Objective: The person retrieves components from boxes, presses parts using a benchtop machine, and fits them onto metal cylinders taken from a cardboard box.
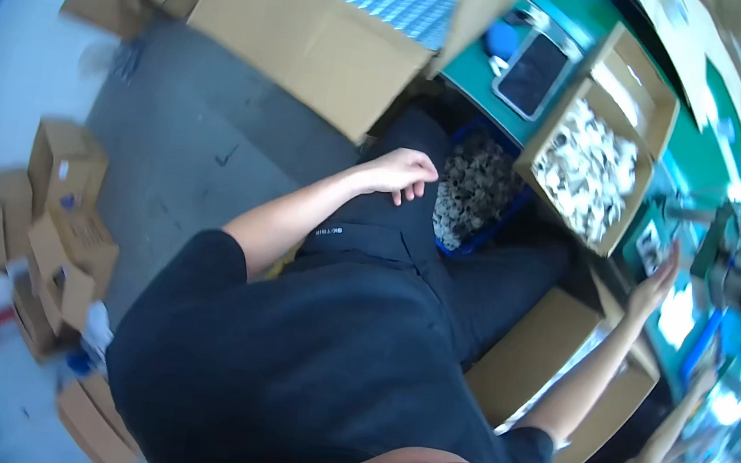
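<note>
My left hand point(398, 174) hovers over my dark trousers, close to a blue bin point(517, 206) of small pale and grey pieces point(475, 190). Its fingers are loosely bent and apart, and no object shows in them. To the right, my right hand point(655, 286) is raised with its fingers stretched out, beside a grey-green bench machine point(736, 270). Nothing shows in that hand; I cannot tell whether it touches the machine. Between the hands and farther off, an open carton point(536, 151) holds many small white pieces point(586, 168).
A phone point(534, 74) lies on the green bench point(475, 79). A large carton point(312, 46) with shiny ribbed contents stands far left; another carton point(537, 347) sits by my right thigh. Cardboard boxes point(68, 234) stack along the left wall. Another person's arm point(668, 434) shows at right.
</note>
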A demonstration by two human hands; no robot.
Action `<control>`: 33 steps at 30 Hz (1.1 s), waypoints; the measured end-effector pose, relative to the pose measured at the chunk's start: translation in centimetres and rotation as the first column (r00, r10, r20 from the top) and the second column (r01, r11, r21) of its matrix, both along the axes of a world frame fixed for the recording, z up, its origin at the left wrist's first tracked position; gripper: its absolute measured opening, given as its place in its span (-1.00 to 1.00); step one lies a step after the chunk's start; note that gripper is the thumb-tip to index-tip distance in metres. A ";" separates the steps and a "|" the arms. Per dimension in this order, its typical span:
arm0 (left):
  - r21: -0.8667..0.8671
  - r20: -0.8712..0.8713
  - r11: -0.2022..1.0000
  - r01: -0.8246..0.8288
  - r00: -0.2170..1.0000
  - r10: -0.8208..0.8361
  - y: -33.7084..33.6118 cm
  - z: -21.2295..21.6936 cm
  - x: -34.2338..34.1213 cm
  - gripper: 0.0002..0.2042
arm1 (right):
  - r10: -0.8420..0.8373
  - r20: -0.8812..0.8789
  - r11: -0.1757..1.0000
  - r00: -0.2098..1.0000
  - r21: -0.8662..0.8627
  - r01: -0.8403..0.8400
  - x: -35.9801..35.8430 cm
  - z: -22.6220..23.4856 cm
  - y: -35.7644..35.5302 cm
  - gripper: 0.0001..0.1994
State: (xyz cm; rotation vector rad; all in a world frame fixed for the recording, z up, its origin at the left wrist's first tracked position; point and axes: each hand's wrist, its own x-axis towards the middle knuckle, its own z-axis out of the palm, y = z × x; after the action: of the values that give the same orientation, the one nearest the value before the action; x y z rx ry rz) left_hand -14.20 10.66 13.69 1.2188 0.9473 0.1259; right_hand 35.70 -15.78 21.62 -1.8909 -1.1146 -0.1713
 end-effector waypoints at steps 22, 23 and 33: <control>0.991 -0.109 -0.029 0.133 0.902 0.418 43.5 12.4 -8.9 -0.59 | 0.163 0.199 0.986 0.966 -0.071 -0.151 -15.3 11.3 11.8 -0.61; 0.992 -0.100 -0.032 0.123 0.906 0.410 44.6 11.5 -7.7 -0.59 | 0.181 0.272 0.980 0.945 -0.128 -0.151 -15.8 11.6 10.9 -0.63; 0.889 -0.288 0.021 0.457 0.522 0.803 46.0 14.1 1.6 -0.49 | -0.142 0.092 0.983 0.986 -0.101 0.151 -12.8 3.8 -6.4 -0.84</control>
State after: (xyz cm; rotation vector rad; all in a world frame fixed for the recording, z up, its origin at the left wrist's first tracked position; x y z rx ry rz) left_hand -12.55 56.70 27.77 2.6797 2.2009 0.6519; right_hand 22.88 -22.20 25.45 -2.0804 -1.0583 -0.2805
